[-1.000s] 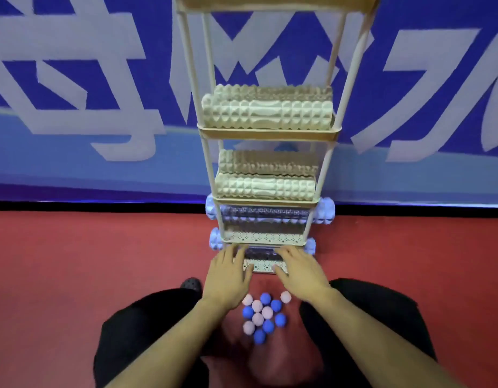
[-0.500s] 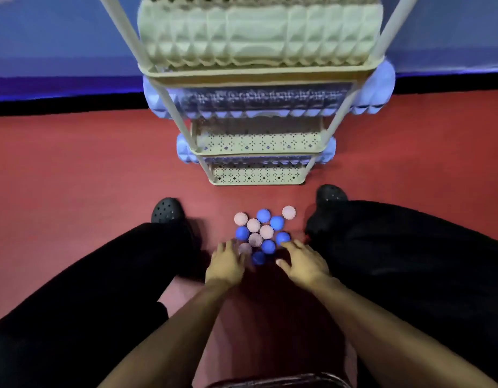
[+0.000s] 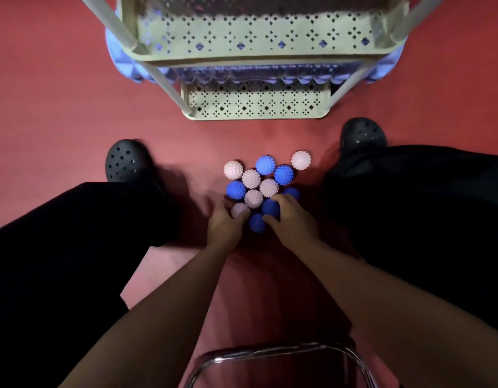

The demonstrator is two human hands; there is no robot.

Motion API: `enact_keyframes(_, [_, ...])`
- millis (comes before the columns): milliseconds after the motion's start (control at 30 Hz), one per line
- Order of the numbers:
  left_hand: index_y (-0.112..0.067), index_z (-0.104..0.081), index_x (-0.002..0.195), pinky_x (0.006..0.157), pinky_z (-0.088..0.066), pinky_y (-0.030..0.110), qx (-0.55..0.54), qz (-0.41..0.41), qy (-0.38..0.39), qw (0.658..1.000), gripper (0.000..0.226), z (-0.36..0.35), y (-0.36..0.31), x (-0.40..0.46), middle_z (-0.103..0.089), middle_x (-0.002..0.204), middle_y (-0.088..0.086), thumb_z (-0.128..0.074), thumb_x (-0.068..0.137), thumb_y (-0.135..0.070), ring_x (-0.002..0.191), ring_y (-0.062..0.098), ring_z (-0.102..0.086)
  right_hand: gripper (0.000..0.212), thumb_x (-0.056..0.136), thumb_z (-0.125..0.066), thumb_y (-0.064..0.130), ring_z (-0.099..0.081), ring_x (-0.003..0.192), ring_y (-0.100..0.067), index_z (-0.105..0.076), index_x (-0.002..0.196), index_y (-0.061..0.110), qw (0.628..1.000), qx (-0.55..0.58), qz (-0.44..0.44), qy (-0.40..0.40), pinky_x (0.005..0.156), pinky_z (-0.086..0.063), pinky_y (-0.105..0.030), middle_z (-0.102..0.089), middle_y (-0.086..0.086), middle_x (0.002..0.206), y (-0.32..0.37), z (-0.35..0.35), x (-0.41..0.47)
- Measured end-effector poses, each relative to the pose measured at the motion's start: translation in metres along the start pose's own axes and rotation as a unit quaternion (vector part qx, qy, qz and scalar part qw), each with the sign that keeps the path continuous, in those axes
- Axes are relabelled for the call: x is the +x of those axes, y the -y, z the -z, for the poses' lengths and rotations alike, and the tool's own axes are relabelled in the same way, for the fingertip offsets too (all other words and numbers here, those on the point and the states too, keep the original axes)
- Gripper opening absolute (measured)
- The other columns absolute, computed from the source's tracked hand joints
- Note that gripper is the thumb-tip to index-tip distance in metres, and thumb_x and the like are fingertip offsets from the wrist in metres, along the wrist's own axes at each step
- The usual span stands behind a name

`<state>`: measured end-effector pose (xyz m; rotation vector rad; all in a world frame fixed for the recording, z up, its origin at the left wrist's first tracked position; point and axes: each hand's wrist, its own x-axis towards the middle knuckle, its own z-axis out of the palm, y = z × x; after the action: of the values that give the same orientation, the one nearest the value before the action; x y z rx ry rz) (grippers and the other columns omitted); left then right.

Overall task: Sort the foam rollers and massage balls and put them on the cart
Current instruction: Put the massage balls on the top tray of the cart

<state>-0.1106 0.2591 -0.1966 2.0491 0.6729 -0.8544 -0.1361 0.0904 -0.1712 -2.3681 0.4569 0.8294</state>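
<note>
Several spiky massage balls, pink (image 3: 233, 170) and blue (image 3: 265, 164), lie clustered on the red floor between my feet. My left hand (image 3: 224, 228) curls round a pink ball (image 3: 238, 210) at the cluster's near edge. My right hand (image 3: 294, 219) has fingers and thumb round a blue ball (image 3: 270, 206). Another blue ball (image 3: 256, 223) lies loose between the two hands. The cream cart (image 3: 256, 103) stands just beyond, and a blue foam roller (image 3: 124, 60) pokes out of its second-lowest shelf. The cart's upper shelves are out of view.
My black clogs (image 3: 127, 161) (image 3: 362, 134) and dark trouser legs flank the balls on both sides. A chrome chair frame (image 3: 270, 354) sits below my forearms at the bottom edge. Red floor (image 3: 46, 107) stretches left and right of the cart.
Both hands reached further into the ball cluster and closed, the left on a pink ball, the right on a blue one. The view tilted further down and nearer the floor.
</note>
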Motion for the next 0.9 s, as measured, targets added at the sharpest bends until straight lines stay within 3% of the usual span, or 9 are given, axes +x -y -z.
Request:
enact_keyframes(200, [-0.022,-0.050,0.103,0.080,-0.046,0.029,-0.027,-0.011,0.002,1.000,0.042,0.002,0.007,0.008,-0.066,0.105,0.000,-0.084,0.080,-0.030,0.100,0.022,-0.066,0.039,0.087,-0.069,0.041,-0.062,0.100,-0.038,-0.053,0.117,0.022,0.999,-0.029,-0.022,-0.034,0.076,-0.045,-0.041,-0.056,-0.002,0.126,0.007,-0.006,0.013])
enact_keyframes(333, [-0.017,-0.057,0.127,0.105,-0.049,0.043,-0.046,-0.014,0.036,0.998,0.049,0.009,0.013,0.005,-0.056,0.130,0.013,-0.080,0.084,-0.029,0.116,0.025,-0.061,0.038,0.086,-0.071,0.036,-0.061,0.100,-0.040,-0.052,0.116,0.022,0.999,-0.029,-0.029,-0.031,0.080,-0.046,-0.042,-0.052,0.000,0.126,0.011,-0.005,0.014])
enact_keyframes(467, [-0.018,-0.060,0.136,0.108,-0.048,0.045,-0.107,-0.005,0.080,0.991,0.057,0.016,0.007,-0.001,-0.058,0.134,0.014,-0.071,0.080,-0.027,0.121,0.026,-0.061,0.042,0.082,-0.073,0.026,-0.062,0.101,-0.036,-0.056,0.119,0.017,0.999,0.026,0.004,-0.045,0.081,-0.049,-0.046,-0.052,-0.005,0.123,0.005,-0.004,0.005])
enact_keyframes(533, [-0.014,-0.059,0.136,0.101,-0.054,0.040,-0.187,0.018,0.079,0.979,0.053,0.017,0.003,-0.006,-0.065,0.128,0.012,-0.064,0.083,-0.016,0.113,0.024,-0.065,0.043,0.079,-0.075,0.024,-0.062,0.098,-0.033,-0.059,0.118,0.015,0.995,0.072,0.018,-0.066,0.080,-0.050,-0.043,-0.052,-0.006,0.121,0.001,-0.004,-0.001])
enact_keyframes(600, [-0.009,-0.057,0.136,0.079,-0.059,0.025,-0.239,0.039,0.072,0.968,0.041,0.019,-0.001,-0.012,-0.067,0.112,0.009,-0.053,0.095,-0.003,0.091,0.017,-0.066,0.044,0.079,-0.074,0.020,-0.062,0.102,-0.027,-0.060,0.121,0.015,0.988,0.140,0.014,-0.069,0.085,-0.050,-0.039,-0.054,-0.003,0.120,0.000,-0.003,-0.005])
enact_keyframes(667, [-0.006,-0.057,0.132,0.067,-0.053,0.020,-0.237,0.049,0.062,0.968,0.036,0.021,-0.005,-0.014,-0.063,0.101,0.010,-0.043,0.099,-0.001,0.079,0.014,-0.060,0.045,0.084,-0.068,0.019,-0.061,0.109,-0.024,-0.058,0.127,0.020,0.978,0.205,-0.021,-0.040,0.094,-0.048,-0.036,-0.059,0.000,0.119,0.004,-0.002,-0.007])
enact_keyframes(733, [-0.007,-0.060,0.125,0.071,-0.050,0.025,-0.223,0.049,0.047,0.972,0.030,0.022,-0.009,-0.013,-0.063,0.096,0.008,-0.043,0.100,-0.006,0.080,0.018,-0.060,0.041,0.088,-0.058,0.026,-0.061,0.108,-0.029,-0.054,0.129,0.027,0.973,0.224,-0.050,0.000,0.095,-0.047,-0.038,-0.061,0.001,0.109,0.008,-0.001,-0.006])
enact_keyframes(800, [-0.009,-0.062,0.115,0.059,-0.050,0.018,-0.210,0.054,0.023,0.976,0.019,0.024,-0.014,-0.008,-0.064,0.085,0.006,-0.049,0.102,-0.015,0.067,0.010,-0.063,0.034,0.088,-0.048,0.031,-0.063,0.101,-0.035,-0.051,0.122,0.028,0.981,0.188,-0.046,0.023,0.087,-0.048,-0.041,-0.060,0.001,0.098,0.013,-0.004,-0.004])
enact_keyframes(900, [-0.013,-0.065,0.110,0.052,-0.052,0.018,-0.098,0.026,-0.030,0.994,0.033,0.024,-0.013,0.006,-0.066,0.067,-0.005,-0.063,0.096,-0.043,0.048,-0.002,-0.061,0.026,0.093,-0.049,0.051,-0.066,0.095,-0.035,-0.047,0.112,0.033,0.992,0.120,-0.041,0.001,0.080,-0.051,-0.042,-0.068,-0.004,0.094,0.021,-0.007,0.001])
